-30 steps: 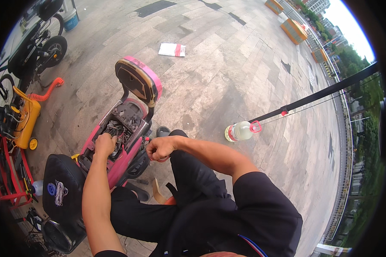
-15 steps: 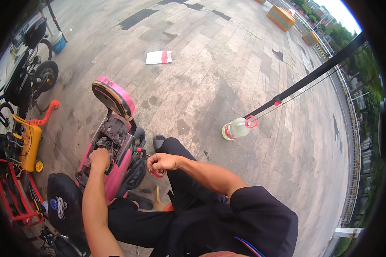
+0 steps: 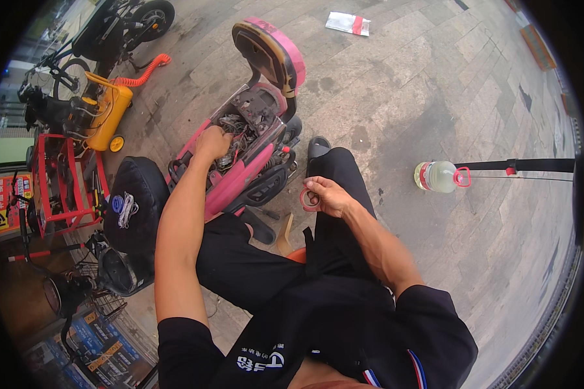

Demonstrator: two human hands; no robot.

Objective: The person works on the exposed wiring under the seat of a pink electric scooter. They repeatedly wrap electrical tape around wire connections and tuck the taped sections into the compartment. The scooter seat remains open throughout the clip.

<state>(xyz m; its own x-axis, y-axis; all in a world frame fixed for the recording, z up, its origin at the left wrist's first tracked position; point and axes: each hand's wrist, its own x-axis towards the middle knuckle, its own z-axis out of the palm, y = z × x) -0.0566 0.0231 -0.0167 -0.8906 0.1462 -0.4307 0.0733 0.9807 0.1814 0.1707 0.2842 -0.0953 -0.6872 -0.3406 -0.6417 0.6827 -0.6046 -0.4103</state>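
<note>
A pink electric scooter stands before me, its seat tipped up over an open compartment. My left hand reaches over its near left edge with curled fingers, beside a tangle of wires. The fingertips are hidden, so whatever they grip cannot be made out. My right hand is over my right thigh, to the right of the scooter. Its fingers are closed on a ring-shaped roll of red tape, which hangs at the left side of the hand.
A black padded seat with a coil of pale wire is to my left. Beyond it stand a red metal rack and a yellow air compressor with an orange hose. A large bottle of pale liquid stands right; a white packet lies ahead.
My view has swung left, so the scooter and bottle appear farther right. My right hand has turned, showing the tape roll more fully. The left hand stays at the compartment.
</note>
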